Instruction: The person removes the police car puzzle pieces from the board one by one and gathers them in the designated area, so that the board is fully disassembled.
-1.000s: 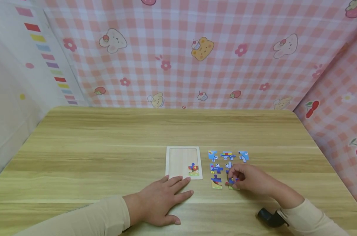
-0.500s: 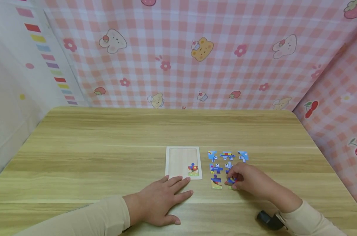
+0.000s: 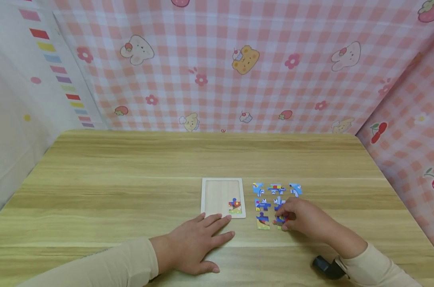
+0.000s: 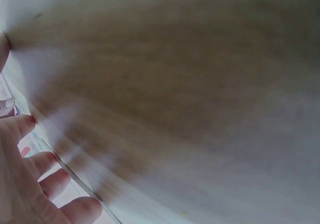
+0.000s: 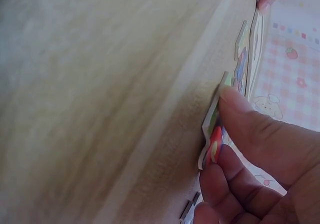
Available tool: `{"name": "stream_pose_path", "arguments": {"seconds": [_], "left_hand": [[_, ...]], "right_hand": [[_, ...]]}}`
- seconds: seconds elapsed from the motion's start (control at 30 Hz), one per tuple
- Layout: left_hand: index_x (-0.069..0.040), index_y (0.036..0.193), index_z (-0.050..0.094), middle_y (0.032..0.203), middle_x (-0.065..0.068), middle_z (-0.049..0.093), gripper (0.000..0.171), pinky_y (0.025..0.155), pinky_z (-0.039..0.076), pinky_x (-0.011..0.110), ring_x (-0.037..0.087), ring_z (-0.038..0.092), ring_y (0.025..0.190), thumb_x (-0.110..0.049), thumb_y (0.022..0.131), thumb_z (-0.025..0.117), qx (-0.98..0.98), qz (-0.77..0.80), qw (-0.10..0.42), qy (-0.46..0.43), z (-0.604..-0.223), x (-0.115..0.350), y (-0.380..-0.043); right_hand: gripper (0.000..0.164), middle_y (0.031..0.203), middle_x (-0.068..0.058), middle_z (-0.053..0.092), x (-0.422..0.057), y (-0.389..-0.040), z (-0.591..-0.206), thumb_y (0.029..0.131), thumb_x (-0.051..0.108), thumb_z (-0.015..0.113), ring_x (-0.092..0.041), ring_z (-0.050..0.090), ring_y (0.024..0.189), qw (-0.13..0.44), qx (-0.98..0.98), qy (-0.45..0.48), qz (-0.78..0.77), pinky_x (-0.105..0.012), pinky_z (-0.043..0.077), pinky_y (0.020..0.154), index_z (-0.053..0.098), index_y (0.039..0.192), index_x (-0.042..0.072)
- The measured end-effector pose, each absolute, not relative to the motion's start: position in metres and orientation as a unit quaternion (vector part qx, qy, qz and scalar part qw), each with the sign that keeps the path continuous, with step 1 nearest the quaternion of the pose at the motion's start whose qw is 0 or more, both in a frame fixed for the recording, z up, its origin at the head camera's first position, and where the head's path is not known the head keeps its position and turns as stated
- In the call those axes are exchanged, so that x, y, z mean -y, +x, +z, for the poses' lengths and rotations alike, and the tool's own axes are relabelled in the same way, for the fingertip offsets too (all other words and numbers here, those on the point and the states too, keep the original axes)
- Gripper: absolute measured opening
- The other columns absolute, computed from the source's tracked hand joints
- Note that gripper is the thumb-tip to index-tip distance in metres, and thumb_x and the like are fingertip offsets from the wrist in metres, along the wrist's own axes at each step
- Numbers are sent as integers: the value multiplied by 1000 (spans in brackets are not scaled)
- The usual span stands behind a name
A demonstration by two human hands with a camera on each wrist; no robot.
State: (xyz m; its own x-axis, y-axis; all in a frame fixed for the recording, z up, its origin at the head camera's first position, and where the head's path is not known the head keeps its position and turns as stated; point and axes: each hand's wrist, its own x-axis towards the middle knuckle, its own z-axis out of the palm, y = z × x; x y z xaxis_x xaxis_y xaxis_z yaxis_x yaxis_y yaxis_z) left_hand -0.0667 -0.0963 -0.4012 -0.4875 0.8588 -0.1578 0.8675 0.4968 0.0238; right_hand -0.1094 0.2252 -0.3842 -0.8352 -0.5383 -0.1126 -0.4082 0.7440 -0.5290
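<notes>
My right hand (image 3: 306, 217) pinches a jigsaw puzzle piece (image 5: 215, 136) by its edges, thumb on one side and curled fingers on the other. That piece lies low over the table, in the bottom row of the loose pieces, partly covered by the fingers in the head view. To its left is a wooden puzzle tray (image 3: 204, 195) with one red, blue and green piece (image 3: 234, 207) in its lower right corner. My left hand (image 3: 193, 246) lies spread palm down, its fingertips at the tray's near edge; the left wrist view shows those fingers (image 4: 55, 184) along the rim.
Several loose puzzle pieces lie in rows right of the tray, among them a blue one (image 3: 262, 205) and a yellow-and-blue one (image 3: 263, 221). A black object (image 3: 326, 267) shows by the right wrist. Patterned cloth (image 3: 217, 91) hangs behind the wooden table (image 3: 130, 167).
The right hand has shifted slightly left over the bottom-row piece, covering more of it. The left hand, the tray and the other pieces have stayed put.
</notes>
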Motion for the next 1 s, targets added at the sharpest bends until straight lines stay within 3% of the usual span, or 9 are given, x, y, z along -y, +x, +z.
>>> {"name": "stream_pose_path", "arguments": {"seconds": [0.63,1.0], "left_hand": [[-23,150,35,157,9,28,72,106,37,49,27,32,141,-64,92,44,-869,-29,87,487,-396,93,-64],[-19,147,39,150,8,39,70,103,41,42,22,40,132,-60,91,49,-873,-28,66,482,-390,88,-69]], "right_hand": [[24,86,7,61,-227,-110,-382,74,15,81,-6,49,76,115,-923,-270,-248,-25,44,66,74,96,8],[24,86,6,56,-218,-114,-370,80,14,77,-9,47,77,79,-931,-262,-240,-26,43,66,72,103,8]]}}
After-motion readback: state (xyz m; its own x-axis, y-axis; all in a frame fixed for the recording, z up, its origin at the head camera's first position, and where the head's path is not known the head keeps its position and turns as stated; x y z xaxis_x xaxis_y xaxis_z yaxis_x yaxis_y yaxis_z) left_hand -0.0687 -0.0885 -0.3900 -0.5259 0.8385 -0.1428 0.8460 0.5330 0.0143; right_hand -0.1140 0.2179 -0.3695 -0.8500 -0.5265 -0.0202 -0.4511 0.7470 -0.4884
